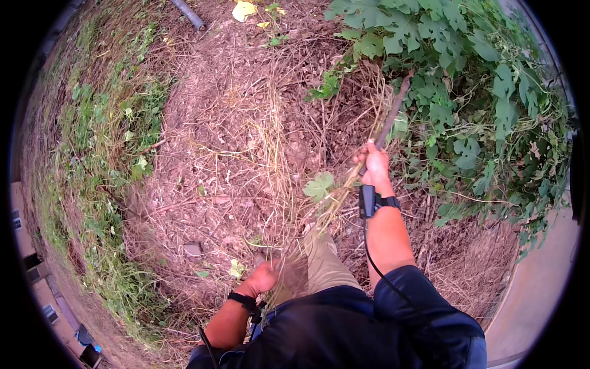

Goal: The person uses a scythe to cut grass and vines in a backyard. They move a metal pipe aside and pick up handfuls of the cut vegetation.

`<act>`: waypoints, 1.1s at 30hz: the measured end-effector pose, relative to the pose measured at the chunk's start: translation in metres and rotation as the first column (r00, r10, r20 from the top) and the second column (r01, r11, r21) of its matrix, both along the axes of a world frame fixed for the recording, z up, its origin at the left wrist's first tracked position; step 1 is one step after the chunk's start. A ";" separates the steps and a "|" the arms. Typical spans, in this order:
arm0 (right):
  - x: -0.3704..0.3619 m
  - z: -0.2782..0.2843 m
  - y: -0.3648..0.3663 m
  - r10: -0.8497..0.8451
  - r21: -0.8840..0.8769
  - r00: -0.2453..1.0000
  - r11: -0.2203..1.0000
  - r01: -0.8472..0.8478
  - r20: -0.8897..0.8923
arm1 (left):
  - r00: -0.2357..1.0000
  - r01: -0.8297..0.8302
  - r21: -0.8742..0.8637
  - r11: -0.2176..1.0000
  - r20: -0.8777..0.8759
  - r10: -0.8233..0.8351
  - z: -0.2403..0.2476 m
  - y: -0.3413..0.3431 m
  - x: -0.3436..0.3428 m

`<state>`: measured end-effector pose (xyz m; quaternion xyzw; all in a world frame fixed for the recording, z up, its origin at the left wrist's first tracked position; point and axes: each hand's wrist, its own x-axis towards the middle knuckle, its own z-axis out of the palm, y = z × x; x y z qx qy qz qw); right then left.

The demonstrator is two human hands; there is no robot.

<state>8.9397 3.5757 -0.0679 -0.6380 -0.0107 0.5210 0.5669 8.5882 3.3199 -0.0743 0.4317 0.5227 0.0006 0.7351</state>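
The light is bright daylight, soft and even, and it makes no hard shadows on the ground [215, 166], which has a slightly pink tone. The pale yellow leaf [244, 10] near the top is almost too bright, while the dark shirt [326, 335] loses its folds. The left hand [263, 275] is smeared, perhaps by motion. Toward the round rim of the view, the concrete [541, 270] bends strongly and the buildings [24, 240] become tilted and unclear.
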 end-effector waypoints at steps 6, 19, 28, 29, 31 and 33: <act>0.050 0.031 -0.041 0.138 -0.128 0.990 0.983 -0.135 0.015 | 0.999 0.033 0.232 0.972 0.027 -0.041 -0.011 0.006 -0.005; -0.073 0.125 -0.238 -0.020 0.004 0.989 1.000 0.020 0.147 | 1.000 0.011 0.327 0.945 -0.011 -0.007 0.021 -0.060 -0.139; -0.189 0.148 -0.340 0.232 -0.106 0.946 0.971 -0.212 0.228 | 0.814 -0.574 -0.108 0.812 0.033 0.580 0.016 -0.002 -0.160; -0.187 0.140 -0.340 0.241 -0.117 0.918 0.970 -0.215 0.314 | 0.803 -0.579 -0.149 0.802 0.068 0.592 0.034 0.017 -0.123; -0.177 0.116 -0.339 0.250 -0.144 0.842 0.968 -0.206 0.478 | 0.749 -0.589 -0.269 0.762 0.173 0.640 0.083 0.052 -0.033; -0.185 0.131 -0.324 0.275 -0.100 0.879 0.961 -0.257 0.389 | 0.765 -0.433 -0.402 0.807 0.309 0.565 0.091 0.084 0.022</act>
